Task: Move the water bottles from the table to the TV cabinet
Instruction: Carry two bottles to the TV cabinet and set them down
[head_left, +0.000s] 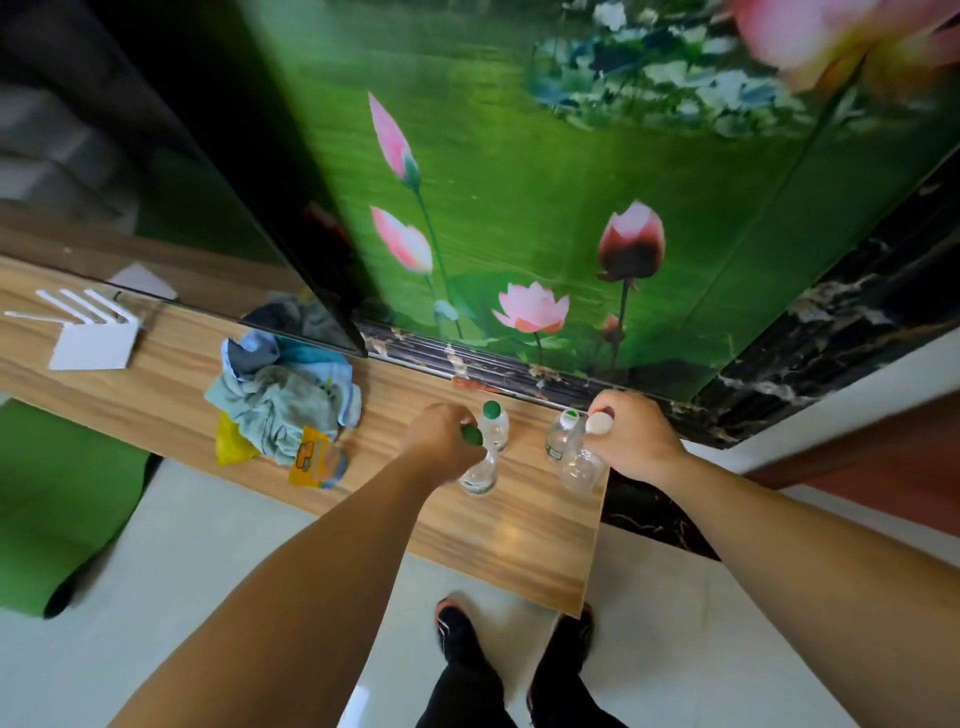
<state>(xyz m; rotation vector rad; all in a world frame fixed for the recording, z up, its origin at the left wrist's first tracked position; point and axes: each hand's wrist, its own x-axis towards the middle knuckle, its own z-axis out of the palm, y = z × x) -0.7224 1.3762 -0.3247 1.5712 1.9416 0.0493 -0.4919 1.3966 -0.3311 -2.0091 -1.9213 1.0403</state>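
Note:
Four clear water bottles stand on the wooden TV cabinet (519, 540) near its right end. My left hand (441, 441) is closed around the neck of a green-capped bottle (479, 475), whose base touches the cabinet top. Just behind it stands a second green-capped bottle (493, 423), free. My right hand (631, 436) grips the top of a white-capped bottle (582, 467) at the cabinet's right edge. Next to that one stands a bottle with a green-and-white cap (561, 434), untouched.
A heap of blue and grey cloths (283, 392) with yellow packets (314, 460) lies left of the bottles. A white router (91, 332) sits further left under the TV (208, 218). A flowered wall panel rises behind. A green mat (57, 499) lies on the floor at left.

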